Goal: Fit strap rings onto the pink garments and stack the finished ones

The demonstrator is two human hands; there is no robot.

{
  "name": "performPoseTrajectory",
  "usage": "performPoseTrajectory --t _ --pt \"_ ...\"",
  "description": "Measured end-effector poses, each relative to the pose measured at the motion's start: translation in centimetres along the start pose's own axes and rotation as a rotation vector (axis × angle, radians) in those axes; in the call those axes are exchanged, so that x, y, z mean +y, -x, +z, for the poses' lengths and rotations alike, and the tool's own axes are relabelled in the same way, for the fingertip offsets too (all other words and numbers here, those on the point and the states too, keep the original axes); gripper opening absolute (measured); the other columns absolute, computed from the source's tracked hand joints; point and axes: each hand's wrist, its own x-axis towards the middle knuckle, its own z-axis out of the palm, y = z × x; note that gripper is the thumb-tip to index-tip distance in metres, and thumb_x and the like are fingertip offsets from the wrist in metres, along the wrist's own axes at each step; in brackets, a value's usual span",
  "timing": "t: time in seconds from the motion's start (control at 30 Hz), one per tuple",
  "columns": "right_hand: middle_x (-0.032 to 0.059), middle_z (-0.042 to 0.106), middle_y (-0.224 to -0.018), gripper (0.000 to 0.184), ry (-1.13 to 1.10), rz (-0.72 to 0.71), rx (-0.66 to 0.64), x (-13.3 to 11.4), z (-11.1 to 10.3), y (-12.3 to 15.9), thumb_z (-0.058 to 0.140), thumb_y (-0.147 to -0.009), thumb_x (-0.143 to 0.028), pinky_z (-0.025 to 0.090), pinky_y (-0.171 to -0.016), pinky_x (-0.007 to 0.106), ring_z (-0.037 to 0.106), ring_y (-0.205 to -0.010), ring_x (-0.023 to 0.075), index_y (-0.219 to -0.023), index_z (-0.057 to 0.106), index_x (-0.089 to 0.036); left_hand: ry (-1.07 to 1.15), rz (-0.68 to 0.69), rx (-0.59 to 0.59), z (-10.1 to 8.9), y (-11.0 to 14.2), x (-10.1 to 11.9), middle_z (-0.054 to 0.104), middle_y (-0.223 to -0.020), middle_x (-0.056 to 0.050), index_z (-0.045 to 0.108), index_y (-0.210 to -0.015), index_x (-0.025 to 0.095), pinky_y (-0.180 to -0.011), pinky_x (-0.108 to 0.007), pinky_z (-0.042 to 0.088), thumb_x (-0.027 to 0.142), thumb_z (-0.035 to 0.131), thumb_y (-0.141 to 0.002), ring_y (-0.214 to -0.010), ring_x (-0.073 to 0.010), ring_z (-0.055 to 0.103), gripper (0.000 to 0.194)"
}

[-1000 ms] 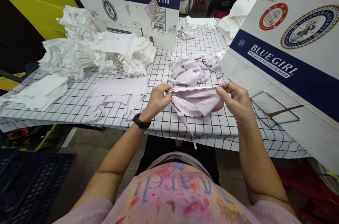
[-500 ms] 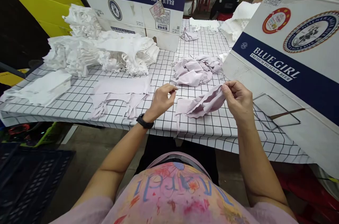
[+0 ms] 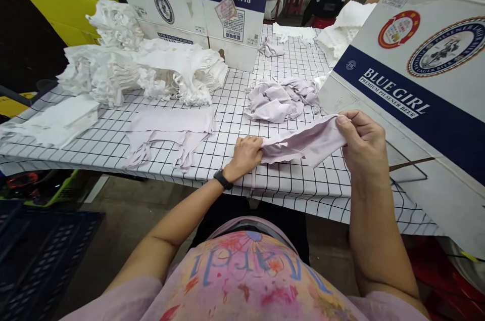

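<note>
While one lilac garment [image 3: 322, 141] is held up at its right end, over the near part of the tabletop [image 3: 227, 134], both hands are kept to it. Its upper right corner is pinched between the thumb and bent fingers of the right hand [image 3: 366, 139]. Its left end is met by the left hand [image 3: 246, 158], with fingers bent together and knuckles upward; whether cloth is gripped beneath them cannot be told. One black wristwatch [image 3: 223, 178] is worn on the left wrist. Just beyond the garment, one heap of lilac garments [image 3: 278, 101] is piled, too tangled to be counted. One strapped lilac layer [image 3: 170, 121] is laid flat to the left. Two Blue Girl cartons are seen, one behind the white garments [image 3: 182, 63], one at the right [image 3: 409, 91].
</note>
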Motion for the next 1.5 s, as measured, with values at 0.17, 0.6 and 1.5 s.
performPoseTrajectory --t 0.17,0.6,1.5 --pt "-0.0011 0.054 -0.068 0.023 0.111 -0.012 0.121 0.9 -1.0 -0.5 0.07 -0.093 -0.049 0.041 -0.051 0.032 0.048 -0.056 0.0158 -0.089 0.067 -0.026 0.049 -0.115 0.116 -3.3 -1.0 -1.8 0.069 -0.08 -0.004 0.061 -0.085 0.02 -0.07 -0.035 0.042 0.01 0.049 -0.085 -0.074 -0.0205 0.059 0.015" --pt "0.0089 0.076 -0.11 0.015 0.69 -0.012 -0.204 9.2 -3.3 5.6 0.063 -0.09 -0.037 0.051 -0.093 0.056 0.067 -0.109 0.0357 -0.089 0.072 -0.026 0.016 0.131 -0.148 -3.2 4.6 -3.8 0.067 -0.116 -0.008 0.069 -0.106 0.021 -0.091 -0.041 0.043 0.025 0.06 -0.094 -0.11 -0.026 0.061 0.015" --pt "0.0 0.058 -0.065 0.03 0.327 0.184 -0.13 8.4 3.8 -0.8 0.066 -0.085 -0.05 0.038 -0.06 0.029 0.052 -0.064 0.0169 -0.079 0.068 -0.021 1.18 -0.227 -0.062 -4.7 -0.3 -3.1 0.052 -0.065 0.005 0.052 -0.09 0.02 -0.059 -0.023 0.04 0.034 0.064 -0.094 -0.057 -0.0088 0.051 0.02"
